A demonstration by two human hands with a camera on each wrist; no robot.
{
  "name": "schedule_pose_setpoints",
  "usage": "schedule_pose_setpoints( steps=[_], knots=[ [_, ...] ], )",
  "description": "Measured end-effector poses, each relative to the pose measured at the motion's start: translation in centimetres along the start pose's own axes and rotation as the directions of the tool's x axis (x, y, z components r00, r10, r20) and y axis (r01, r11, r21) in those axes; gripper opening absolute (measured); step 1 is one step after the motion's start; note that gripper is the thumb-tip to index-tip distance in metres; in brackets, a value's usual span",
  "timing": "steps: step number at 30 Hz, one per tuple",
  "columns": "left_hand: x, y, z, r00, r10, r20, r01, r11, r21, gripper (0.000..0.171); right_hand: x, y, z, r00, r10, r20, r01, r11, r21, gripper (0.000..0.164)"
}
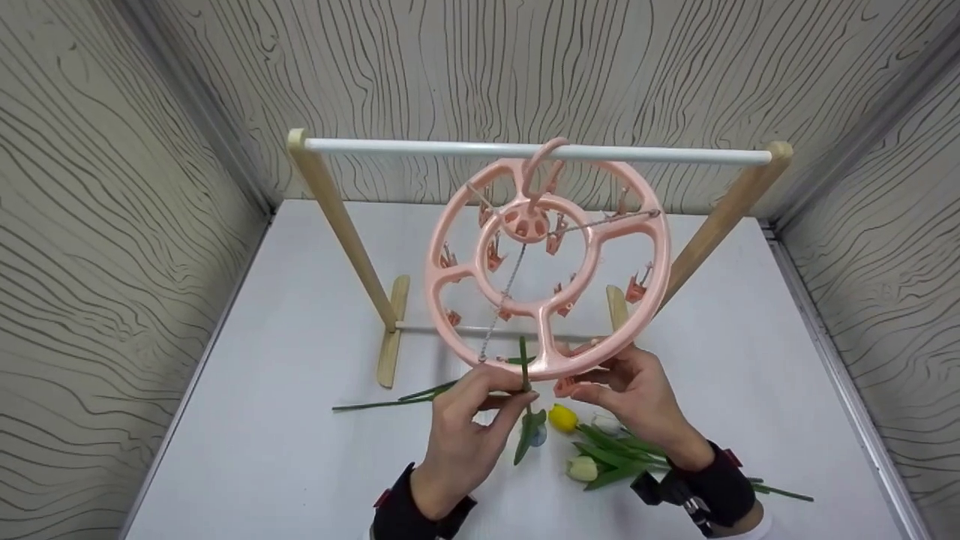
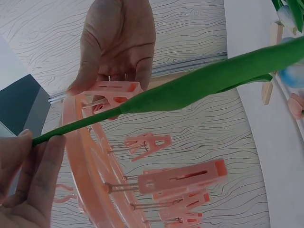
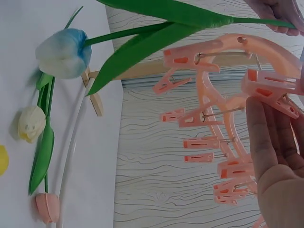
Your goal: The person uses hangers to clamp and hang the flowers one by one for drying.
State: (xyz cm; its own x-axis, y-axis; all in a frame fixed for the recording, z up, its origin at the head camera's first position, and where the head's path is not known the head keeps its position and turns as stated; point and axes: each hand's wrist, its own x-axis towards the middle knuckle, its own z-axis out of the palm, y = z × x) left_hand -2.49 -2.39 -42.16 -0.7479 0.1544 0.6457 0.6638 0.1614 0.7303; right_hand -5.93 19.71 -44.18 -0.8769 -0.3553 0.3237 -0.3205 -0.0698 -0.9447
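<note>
In the head view my left hand (image 1: 469,427) pinches the green stem of an artificial tulip (image 1: 523,367), which hangs bloom down beside the near rim of a round pink clip hanger (image 1: 551,367). The right wrist view shows its blue and white bloom (image 3: 64,53). My right hand (image 1: 637,394) holds a pink clothespin (image 3: 270,88) on the hanger's rim between thumb and fingers. Seen from the left wrist, the stem passes close by this clothespin (image 2: 116,90); I cannot tell whether it lies between the jaws. Several other pink clips (image 2: 183,179) dangle from the ring.
The hanger hooks over the white bar (image 1: 420,148) of a wooden stand (image 1: 341,225). Beneath my right hand lie a yellow tulip (image 1: 562,418), a white tulip (image 1: 582,469) and green leaves on the white table (image 1: 262,435). More stems (image 1: 375,405) lie at left.
</note>
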Motion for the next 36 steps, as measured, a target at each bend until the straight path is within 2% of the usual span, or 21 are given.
schedule_pose_setpoints(
  steps=[11, 19, 29, 36],
  knots=[
    [0.1, 0.1, 0.0, 1.000, 0.018, -0.005, -0.018, 1.000, 0.012, 0.015, -0.2, 0.4, 1.7, 0.999, -0.037, 0.023, 0.035, 0.997, 0.066, 0.051],
    [0.0, -0.3, 0.1, 0.998, 0.053, -0.022, -0.052, 0.998, 0.029, 0.030, -0.3, 0.3, 2.7, 0.999, -0.030, 0.018, 0.028, 0.995, 0.091, 0.053],
    [-0.2, -0.6, 0.2, 1.000, 0.017, -0.022, -0.017, 0.999, 0.038, 0.030, 0.1, 0.1, 3.4, 0.998, -0.029, -0.047, 0.033, 0.996, 0.077, 0.046],
    [-0.2, -0.8, 0.3, 1.000, 0.019, -0.017, -0.018, 0.999, 0.044, 0.026, 0.6, 0.2, 4.1, 0.996, -0.093, -0.003, 0.093, 0.991, 0.091, 0.042]
  ],
)
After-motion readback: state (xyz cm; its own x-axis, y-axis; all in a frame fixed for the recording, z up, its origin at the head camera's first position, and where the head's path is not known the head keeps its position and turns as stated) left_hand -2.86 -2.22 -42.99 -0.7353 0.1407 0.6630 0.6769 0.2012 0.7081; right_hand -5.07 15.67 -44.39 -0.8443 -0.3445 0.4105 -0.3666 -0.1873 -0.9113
